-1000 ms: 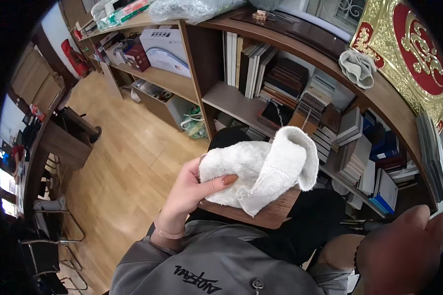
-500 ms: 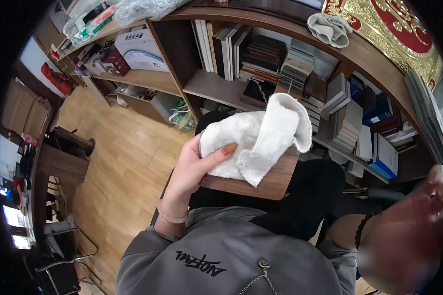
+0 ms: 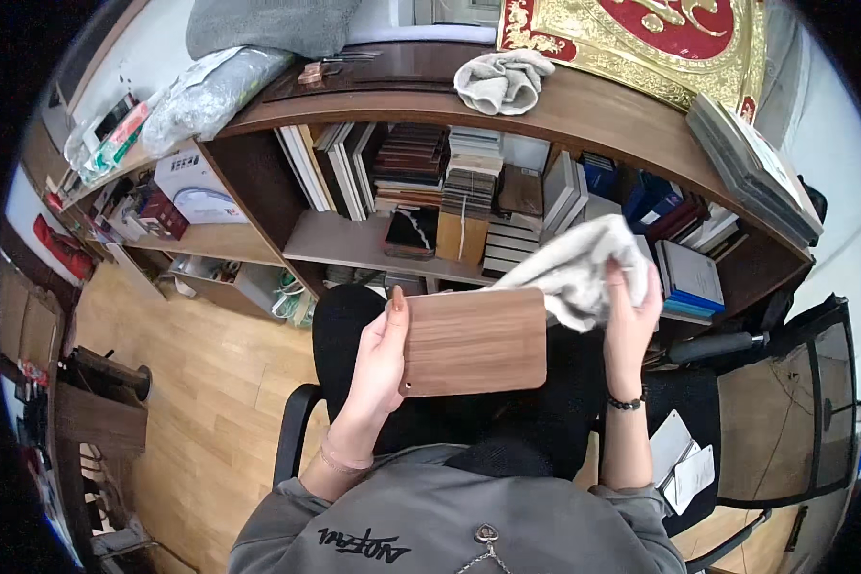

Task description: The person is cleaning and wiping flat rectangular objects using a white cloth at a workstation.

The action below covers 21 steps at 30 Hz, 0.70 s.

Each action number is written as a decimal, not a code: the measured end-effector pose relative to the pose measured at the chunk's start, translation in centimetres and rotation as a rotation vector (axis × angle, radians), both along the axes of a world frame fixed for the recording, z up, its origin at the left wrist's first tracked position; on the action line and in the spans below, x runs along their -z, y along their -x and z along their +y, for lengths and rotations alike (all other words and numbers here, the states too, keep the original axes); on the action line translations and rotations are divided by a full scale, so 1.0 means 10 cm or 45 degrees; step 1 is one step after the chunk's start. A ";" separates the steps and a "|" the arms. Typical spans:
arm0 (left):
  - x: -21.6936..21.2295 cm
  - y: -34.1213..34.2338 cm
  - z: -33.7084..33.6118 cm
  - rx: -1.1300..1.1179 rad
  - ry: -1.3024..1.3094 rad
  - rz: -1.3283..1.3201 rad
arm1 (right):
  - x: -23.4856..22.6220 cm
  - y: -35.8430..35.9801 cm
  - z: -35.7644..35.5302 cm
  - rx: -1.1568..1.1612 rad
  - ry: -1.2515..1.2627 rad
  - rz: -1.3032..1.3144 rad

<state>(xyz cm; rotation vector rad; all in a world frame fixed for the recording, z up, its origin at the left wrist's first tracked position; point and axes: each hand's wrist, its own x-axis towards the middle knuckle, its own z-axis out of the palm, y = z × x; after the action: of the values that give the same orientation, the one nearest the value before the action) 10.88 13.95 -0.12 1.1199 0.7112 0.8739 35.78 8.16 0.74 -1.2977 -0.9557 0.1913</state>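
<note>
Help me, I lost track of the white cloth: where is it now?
In the head view, the cloth is bunched in the right hand, right of centre, lifted just off the upper right corner of the wooden board that the left hand holds.

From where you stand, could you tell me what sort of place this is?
Probably an office or showroom storeroom: a wooden shelf unit packed with books and stacked sample boards, a black office chair, and wood flooring.

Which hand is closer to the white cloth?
Right. The right hand grips the white cloth above the wooden board. The left hand holds the board's left edge, apart from the cloth.
</note>
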 end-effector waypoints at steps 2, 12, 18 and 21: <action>-0.06 -0.09 0.02 -0.185 0.343 -0.225 | -0.07 -0.03 -0.06 0.124 -0.147 0.080; 0.18 -0.37 -0.18 0.038 0.617 -0.648 | -0.42 0.65 -0.40 -0.549 -0.524 0.575; 0.38 -0.28 -0.36 0.230 0.619 -0.802 | -0.23 0.35 -0.35 -0.069 -0.097 -0.339; 0.28 -0.32 -0.35 0.254 0.496 -0.741 | -0.33 0.42 -0.26 0.072 0.049 -0.741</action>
<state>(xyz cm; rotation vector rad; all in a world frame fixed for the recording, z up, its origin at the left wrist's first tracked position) 14.12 10.45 -2.91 0.5331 0.2599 0.7936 31.60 5.54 4.05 -1.4451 -1.4059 -0.2286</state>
